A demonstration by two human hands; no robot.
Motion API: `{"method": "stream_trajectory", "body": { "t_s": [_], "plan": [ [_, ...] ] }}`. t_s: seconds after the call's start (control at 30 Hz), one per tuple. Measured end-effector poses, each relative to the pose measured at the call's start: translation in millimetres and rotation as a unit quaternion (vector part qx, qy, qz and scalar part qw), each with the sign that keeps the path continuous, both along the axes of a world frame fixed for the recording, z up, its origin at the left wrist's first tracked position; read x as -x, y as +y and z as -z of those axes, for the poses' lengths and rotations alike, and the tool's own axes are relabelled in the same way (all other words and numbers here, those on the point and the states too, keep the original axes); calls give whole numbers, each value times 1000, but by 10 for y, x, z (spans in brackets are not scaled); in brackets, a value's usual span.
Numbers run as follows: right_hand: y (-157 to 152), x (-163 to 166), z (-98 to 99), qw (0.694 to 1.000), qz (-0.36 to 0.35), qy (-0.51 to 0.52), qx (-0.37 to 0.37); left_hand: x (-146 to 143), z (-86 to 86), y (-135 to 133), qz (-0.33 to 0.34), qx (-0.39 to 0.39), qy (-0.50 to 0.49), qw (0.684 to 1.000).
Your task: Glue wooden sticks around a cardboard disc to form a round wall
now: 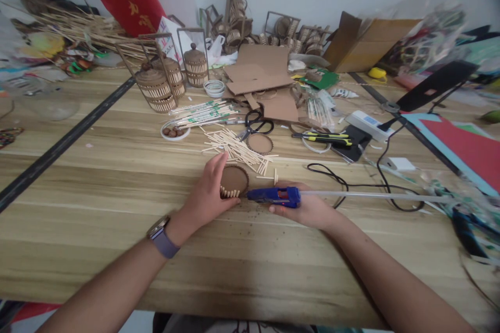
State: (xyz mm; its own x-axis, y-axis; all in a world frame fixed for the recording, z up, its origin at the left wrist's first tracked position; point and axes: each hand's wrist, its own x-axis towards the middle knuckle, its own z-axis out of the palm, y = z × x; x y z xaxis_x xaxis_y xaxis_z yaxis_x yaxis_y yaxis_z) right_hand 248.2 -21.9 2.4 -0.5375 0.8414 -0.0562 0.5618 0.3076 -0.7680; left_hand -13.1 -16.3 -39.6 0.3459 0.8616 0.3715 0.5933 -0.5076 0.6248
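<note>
My left hand [206,187], with a watch on its wrist, curls around the left side of a round cardboard base [236,177] with a brown raised rim. Several short wooden sticks [229,193] stand along the rim's near edge, by my thumb. My right hand [304,208] is closed around a blue hot glue gun [275,195]. Its nozzle points left at the rim, close to the last stick. A long translucent glue stick [375,196] sticks out of its back. Beyond the base lies a loose pile of cut sticks [238,150].
A second round base [260,143] lies near black scissors [258,125]. Farther back are cardboard sheets [261,78], lidded stick baskets [156,86] and a bowl of brown balls [174,131]. At right are a utility knife [326,138], a black cable [359,186] and a power strip [367,124].
</note>
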Motion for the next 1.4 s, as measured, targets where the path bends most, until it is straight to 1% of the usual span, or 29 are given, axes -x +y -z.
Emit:
{"method": "stream_trajectory", "body": {
  "t_s": [0.23, 0.4, 0.67, 0.9, 1.07, 1.27, 1.33, 1.4],
  "plan": [
    [5, 4, -20, 1000, -7, -8, -6, 8, 1, 8, 5, -3, 1, 1000],
    [8, -7, 7, 1000, -14, -13, -24, 4, 16, 10, 2, -7, 3, 1000],
    [13, -23, 42, 999, -19, -25, -31, 11, 25, 12, 5, -8, 0, 1000],
    [16, -32, 56, 997, -35, -25, -56, 10, 32, 17, 6, -9, -2, 1000],
    [13, -30, 72, 997, -32, -19, -69, 10, 18, 14, 7, -7, 1, 1000],
    [16, -21, 54, 995, -44, -25, -88, 10, 20, 15, 5, -8, 2, 1000],
    [9, -14, 62, 995, -40, -19, -91, 11, 24, 15, 4, -9, 3, 1000],
    [1, -13, 85, 997, -13, -11, -79, 12, 26, 13, 5, -9, 6, 1000]
  ]
}}
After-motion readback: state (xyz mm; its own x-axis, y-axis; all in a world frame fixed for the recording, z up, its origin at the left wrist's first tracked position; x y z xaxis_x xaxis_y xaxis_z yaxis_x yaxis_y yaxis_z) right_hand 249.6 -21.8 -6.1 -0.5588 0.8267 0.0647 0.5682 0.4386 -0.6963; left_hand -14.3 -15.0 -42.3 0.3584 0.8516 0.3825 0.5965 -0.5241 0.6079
